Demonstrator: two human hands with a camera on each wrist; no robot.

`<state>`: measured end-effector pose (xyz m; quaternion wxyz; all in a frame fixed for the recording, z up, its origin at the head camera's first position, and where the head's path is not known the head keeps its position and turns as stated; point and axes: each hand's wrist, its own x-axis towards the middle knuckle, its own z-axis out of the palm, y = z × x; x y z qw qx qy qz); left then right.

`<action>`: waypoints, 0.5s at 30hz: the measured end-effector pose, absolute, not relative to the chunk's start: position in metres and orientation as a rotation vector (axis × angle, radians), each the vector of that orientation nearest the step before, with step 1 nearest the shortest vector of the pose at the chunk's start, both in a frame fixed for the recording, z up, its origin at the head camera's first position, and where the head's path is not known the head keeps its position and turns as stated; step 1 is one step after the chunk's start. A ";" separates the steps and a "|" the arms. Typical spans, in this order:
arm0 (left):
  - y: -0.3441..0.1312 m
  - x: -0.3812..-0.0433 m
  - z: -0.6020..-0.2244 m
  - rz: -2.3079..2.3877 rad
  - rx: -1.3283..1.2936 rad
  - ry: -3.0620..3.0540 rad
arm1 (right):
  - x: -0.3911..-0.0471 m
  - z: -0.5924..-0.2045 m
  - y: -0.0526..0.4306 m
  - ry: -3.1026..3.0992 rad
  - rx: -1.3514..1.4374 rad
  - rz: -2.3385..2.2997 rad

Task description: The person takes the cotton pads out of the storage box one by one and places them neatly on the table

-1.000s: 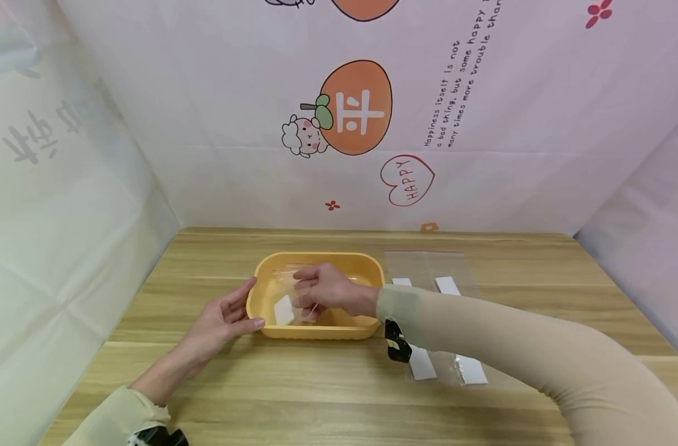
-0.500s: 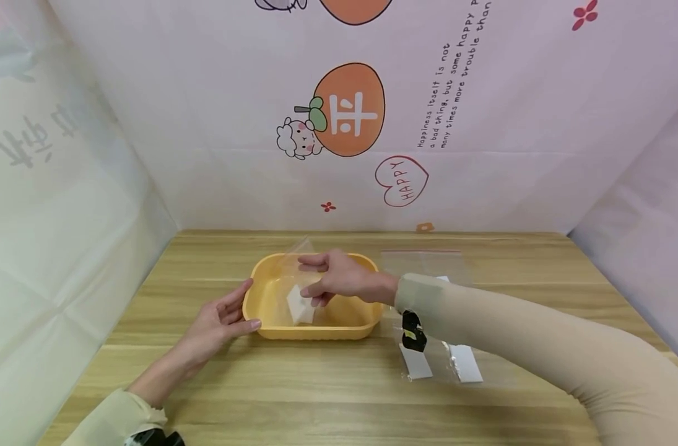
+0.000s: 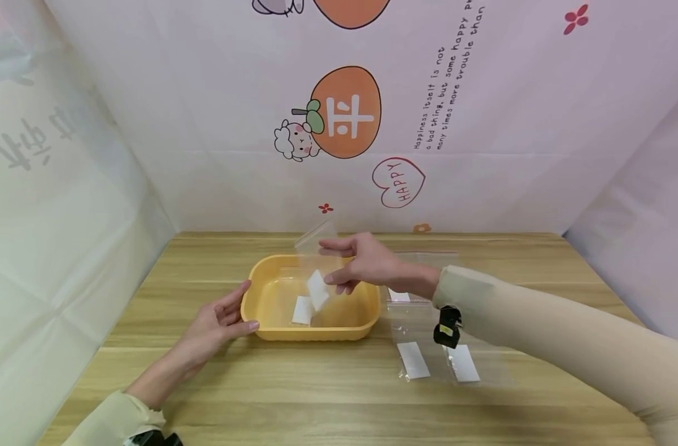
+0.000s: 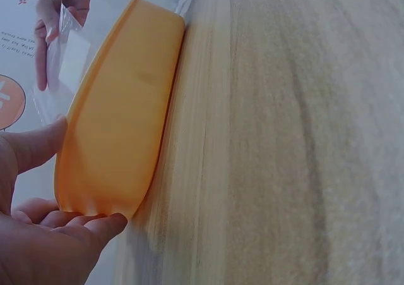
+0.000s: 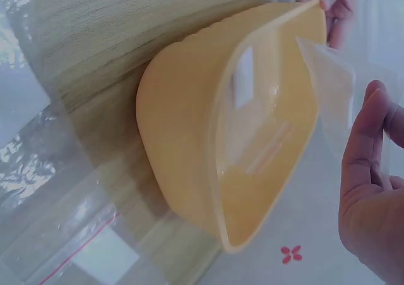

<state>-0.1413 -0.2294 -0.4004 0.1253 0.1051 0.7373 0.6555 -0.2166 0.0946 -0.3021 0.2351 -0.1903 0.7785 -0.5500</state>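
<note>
My right hand (image 3: 372, 263) pinches a small clear zip bag (image 3: 318, 290) with a white piece inside, raised above a yellow plastic tub (image 3: 316, 334). The right wrist view shows that bag (image 5: 331, 86) hanging between thumb and fingers, over the opening. A second clear bag with a white piece (image 3: 302, 310) lies inside the tub. At the tub's left end, my left hand (image 3: 213, 325) grips the wall. In the left wrist view, the left hand's thumb (image 4: 41, 143) touches the rim and the other fingers press the end wall.
Right of the tub, several clear zip bags with white pieces (image 3: 413, 359) lie on the wooden table (image 3: 294, 396), partly under my right forearm. A printed cloth (image 3: 233, 186) hangs behind the table's far edge.
My right hand has lifted one bag up out of the tub and moved to the right. The other bag in the tub has come into sight. My left hand has stayed at the tub.
</note>
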 end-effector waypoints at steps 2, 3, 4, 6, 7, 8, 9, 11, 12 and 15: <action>-0.230 -0.141 -0.400 1.908 0.306 2.152 | -0.215 -0.299 0.101 2.146 -0.528 -1.510; -0.230 -0.141 -0.400 1.906 0.305 2.155 | -0.214 -0.297 0.105 2.149 -0.531 -1.512; -0.230 -0.141 -0.400 1.905 0.303 2.156 | -0.213 -0.295 0.108 2.150 -0.533 -1.514; -0.230 -0.141 -0.400 1.902 0.302 2.159 | -0.210 -0.291 0.115 2.155 -0.541 -1.514; -0.229 -0.141 -0.400 1.902 0.302 2.159 | -0.209 -0.289 0.119 2.155 -0.547 -1.517; -0.229 -0.141 -0.400 1.901 0.302 2.160 | -0.208 -0.287 0.123 2.160 -0.549 -1.519; -0.229 -0.141 -0.400 1.901 0.305 2.160 | -0.206 -0.285 0.126 2.165 -0.545 -1.519; -0.229 -0.141 -0.400 1.902 0.309 2.159 | -0.204 -0.282 0.134 2.172 -0.538 -1.519; -0.228 -0.141 -0.400 1.904 0.312 2.159 | -0.204 -0.281 0.139 2.177 -0.534 -1.518; -0.228 -0.140 -0.401 1.906 0.315 2.158 | -0.201 -0.279 0.152 2.203 -0.523 -1.506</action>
